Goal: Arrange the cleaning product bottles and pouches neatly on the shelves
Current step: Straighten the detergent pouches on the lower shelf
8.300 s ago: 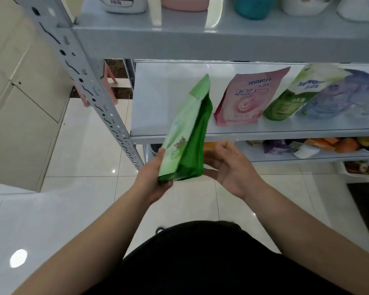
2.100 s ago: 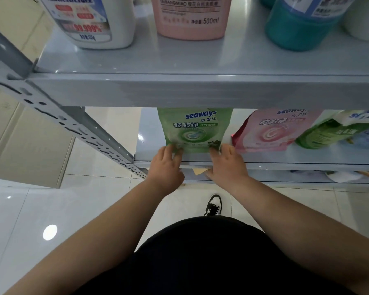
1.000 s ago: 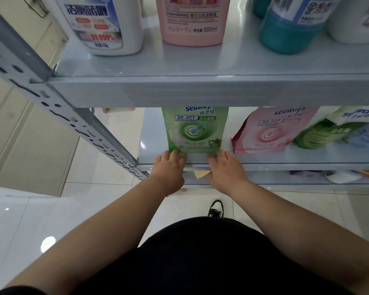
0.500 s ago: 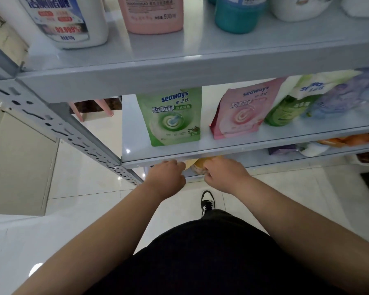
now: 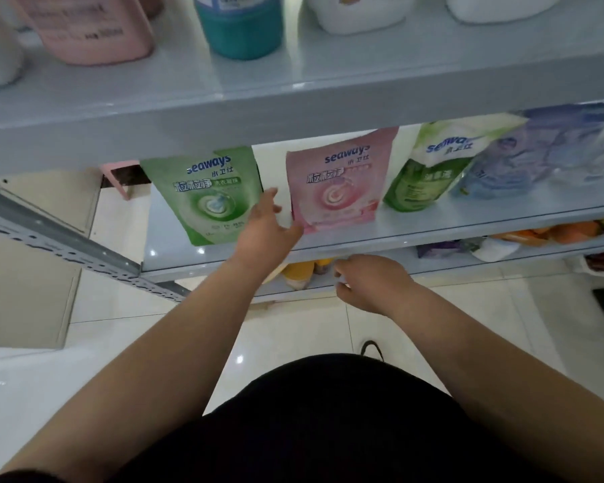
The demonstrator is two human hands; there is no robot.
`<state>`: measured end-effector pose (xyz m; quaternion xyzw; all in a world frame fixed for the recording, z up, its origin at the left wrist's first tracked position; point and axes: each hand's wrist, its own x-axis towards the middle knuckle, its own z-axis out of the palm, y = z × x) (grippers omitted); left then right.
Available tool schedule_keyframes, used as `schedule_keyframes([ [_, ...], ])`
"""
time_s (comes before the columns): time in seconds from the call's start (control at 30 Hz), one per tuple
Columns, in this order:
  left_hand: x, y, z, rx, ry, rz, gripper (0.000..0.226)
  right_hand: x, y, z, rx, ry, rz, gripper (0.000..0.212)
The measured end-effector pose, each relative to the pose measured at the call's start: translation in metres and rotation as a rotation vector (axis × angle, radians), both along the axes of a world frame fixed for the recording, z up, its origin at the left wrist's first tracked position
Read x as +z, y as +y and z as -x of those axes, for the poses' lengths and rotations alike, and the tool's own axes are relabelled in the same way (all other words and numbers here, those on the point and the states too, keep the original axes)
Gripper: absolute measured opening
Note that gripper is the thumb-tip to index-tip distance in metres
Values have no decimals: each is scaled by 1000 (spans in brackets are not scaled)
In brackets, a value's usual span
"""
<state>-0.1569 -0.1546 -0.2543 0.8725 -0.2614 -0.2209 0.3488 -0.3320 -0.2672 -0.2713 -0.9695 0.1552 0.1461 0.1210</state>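
Note:
A light green pouch (image 5: 206, 196) stands upright at the left of the middle shelf (image 5: 433, 226). To its right stand a pink pouch (image 5: 335, 183), a darker green pouch (image 5: 429, 172) and a pale blue pouch (image 5: 523, 158), the last two leaning. My left hand (image 5: 267, 228) reaches over the shelf into the gap between the light green and pink pouches, fingers spread and holding nothing. My right hand (image 5: 367, 282) hangs below the shelf's front edge with fingers loosely curled, empty.
The upper shelf (image 5: 293, 99) carries a pink bottle (image 5: 91, 26), a teal bottle (image 5: 239, 26) and white bottles (image 5: 360, 12). A perforated metal upright (image 5: 67, 245) slants at the left. Orange and purple packs (image 5: 537, 235) lie on the lower shelf. Tiled floor below.
My left hand rose from below the shelf edge up into the gap beside the pink pouch. The right hand stayed low. The view shifted left, so the pouches sit further right.

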Motion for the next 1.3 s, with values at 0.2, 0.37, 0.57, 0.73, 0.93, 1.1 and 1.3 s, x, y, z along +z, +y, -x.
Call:
schedule_keyframes([
  [0.2, 4, -54, 5, 259, 41, 49, 14, 14, -76, 18, 49, -8, -63, 30],
  [0.37, -1, -54, 40, 374, 65, 219, 23, 10, -117, 37, -67, -36, -205, 24],
  [0.57, 9, -29, 81, 524, 28, 349, 11, 0, -126, 35, -323, -131, -666, 89],
  [0.73, 34, -1, 93, 557, 174, 422, 27, 4, -100, 30, -422, -145, -1179, 67],
  [0.93, 27, 32, 100, 560, 456, 472, 14, 4, -52, 30, -706, -405, -1372, 14],
  [1.1, 17, 64, 107, 382, 450, 150, 44, 22, -9, 38, -779, -456, -1493, 24],
  [1.3, 9, 106, 107, 509, 660, 335, 32, 39, 23, 52, -726, -216, -1789, 30],
])
